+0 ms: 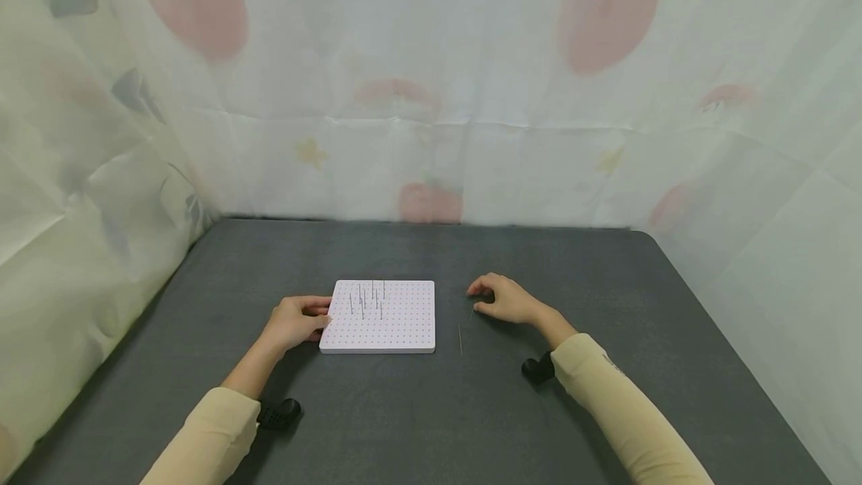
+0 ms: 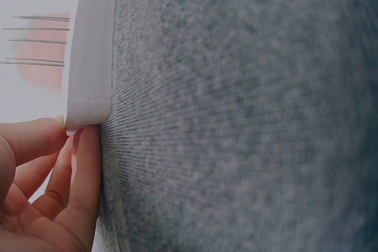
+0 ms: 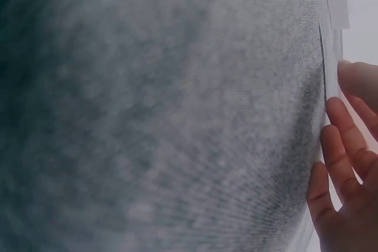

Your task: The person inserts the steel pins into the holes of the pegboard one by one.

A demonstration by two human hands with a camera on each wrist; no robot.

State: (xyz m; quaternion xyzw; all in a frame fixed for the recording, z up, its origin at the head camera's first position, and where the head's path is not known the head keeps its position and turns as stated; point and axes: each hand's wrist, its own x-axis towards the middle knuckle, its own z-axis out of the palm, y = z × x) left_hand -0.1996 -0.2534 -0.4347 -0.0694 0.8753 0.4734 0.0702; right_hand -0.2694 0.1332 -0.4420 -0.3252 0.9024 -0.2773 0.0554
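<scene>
A white board with a grid of small holes (image 1: 408,333) lies flat on the table. Several thin metal pins (image 1: 381,311) stand upright in its left half; in the left wrist view they project from the board's face. My left hand (image 1: 291,323) grips the board's left edge, thumb on the upper rim and fingers against the side and underside. To the right of the board, my right hand (image 1: 506,300) hovers low by the table, thumb and fingers apart. A thin pin (image 1: 461,340) lies on the table between board and right hand; another faint thin line (image 1: 472,314) shows below the right thumb.
The dark grey table (image 1: 390,425) extends around the board on all sides. A pale patterned curtain (image 1: 498,171) hangs behind it and along both sides. Black wrist devices (image 1: 280,414) sit at both sleeves.
</scene>
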